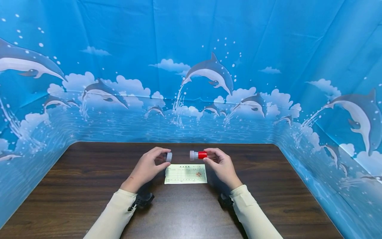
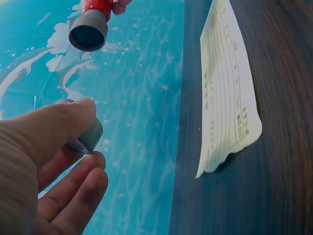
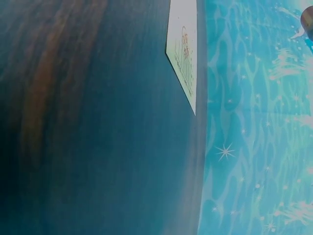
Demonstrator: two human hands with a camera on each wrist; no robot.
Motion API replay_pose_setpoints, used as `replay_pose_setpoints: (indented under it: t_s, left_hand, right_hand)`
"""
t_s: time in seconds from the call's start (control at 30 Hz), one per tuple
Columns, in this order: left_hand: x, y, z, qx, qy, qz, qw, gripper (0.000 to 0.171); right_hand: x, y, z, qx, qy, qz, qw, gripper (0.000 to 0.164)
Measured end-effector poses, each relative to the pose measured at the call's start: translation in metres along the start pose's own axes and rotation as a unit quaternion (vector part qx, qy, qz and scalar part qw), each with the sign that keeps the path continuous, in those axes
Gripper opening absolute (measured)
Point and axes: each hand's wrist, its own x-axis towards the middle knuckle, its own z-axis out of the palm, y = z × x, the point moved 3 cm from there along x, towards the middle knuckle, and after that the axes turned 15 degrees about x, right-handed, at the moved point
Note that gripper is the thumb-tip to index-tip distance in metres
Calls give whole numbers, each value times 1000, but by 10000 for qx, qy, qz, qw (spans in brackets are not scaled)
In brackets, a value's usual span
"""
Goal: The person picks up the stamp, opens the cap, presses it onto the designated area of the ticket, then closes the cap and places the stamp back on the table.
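Note:
In the head view my left hand pinches a grey round cap between thumb and fingers, over the far part of the table. Across a short gap, my right hand grips the red handle of a round stamp, whose grey end points left toward the cap. The left wrist view shows the cap under the thumb and the dark round face of the stamp above it. Below and between both hands lies a pale green printed slip with a red round mark on its right part.
The dark wood-grain table carries the slip. Behind the table and along its sides hangs a blue curtain printed with dolphins. Each wrist wears a black strap with a small device, such as the left strap.

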Motion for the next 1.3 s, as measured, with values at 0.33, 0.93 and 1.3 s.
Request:
replay_pose_setpoints:
  t_s: [0.33, 0.93, 1.3]
  left_hand:
    - [0, 8, -3, -275, -17, -122, 9995, 47]
    - [0, 21, -9, -52, 124, 171, 9998, 44]
    - [0, 31, -10, -148, 105, 325, 9993, 44]
  right_hand:
    - [-2, -1, 4, 16, -94, -41, 9999, 31]
    - [-4, -6, 13, 27, -239, -247, 9994, 33]
    - [1, 26, 9, 130, -244, -346, 9990, 33]
